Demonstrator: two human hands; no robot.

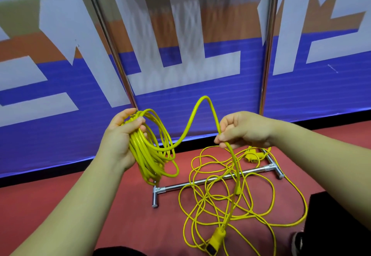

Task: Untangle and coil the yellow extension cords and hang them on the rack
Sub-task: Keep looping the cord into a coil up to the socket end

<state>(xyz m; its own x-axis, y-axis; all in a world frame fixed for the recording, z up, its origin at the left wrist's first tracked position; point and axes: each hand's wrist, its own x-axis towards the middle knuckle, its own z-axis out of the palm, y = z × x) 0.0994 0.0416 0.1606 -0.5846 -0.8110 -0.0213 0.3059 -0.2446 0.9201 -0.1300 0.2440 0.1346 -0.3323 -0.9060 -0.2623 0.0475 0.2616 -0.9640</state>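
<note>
My left hand [122, 137] grips a coil of yellow extension cord [152, 151] made of several loops that hang below the fist. From the coil the cord arches up and over to my right hand [241, 130], which pinches it between thumb and fingers. Below my right hand the cord drops to a yellow plug end [215, 239] dangling low. A second yellow cord [230, 191] lies tangled on the red floor, draped over the rack's base bar [210, 179]. The rack's two metal uprights [268, 55] rise in front of the wall.
A blue, white and orange banner wall [180, 105] stands right behind the rack. Yellow socket ends [252, 158] lie by the rack's right foot. A black object [339, 221] sits at the lower right on the red floor.
</note>
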